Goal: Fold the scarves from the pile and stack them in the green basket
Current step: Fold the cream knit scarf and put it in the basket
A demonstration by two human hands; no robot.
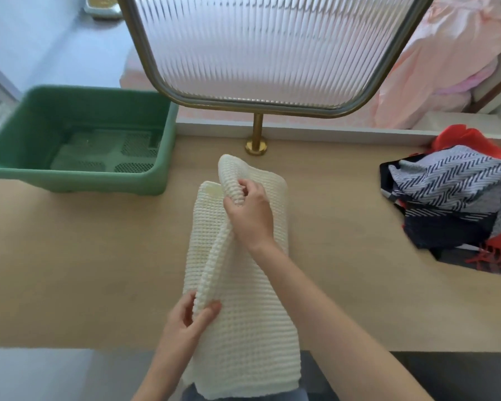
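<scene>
Scarf [243, 328] on the table [70, 270]: one, cream, thick waffle knit. It lies lengthwise from mid-table toward the person, and its near end hangs over the front edge. A long edge is lifted into a raised ridge running between two hands. The left hand [188, 316] pinches the near end of that ridge between thumb and fingers. The right hand [250, 211] has its fingers curled round the far end, where the knit humps up in a rounded loop.

One basket [70, 178] stands at the table's far left, well apart from the scarf. It is green plastic, rectangular with rounded corners, and has perforated patches in its floor.

One pile [451, 198] sits at the right edge, with at least three fabrics: a navy-and-white herringbone weave on top, dark navy cloth under it, and red with fringe. An exact count cannot be told.

Behind the scarf one brass post [257, 134] rises from a round foot and carries a ribbed glass panel [266, 44] in a rounded brass frame. Pink cloth [446, 53] lies beyond it to the right.
</scene>
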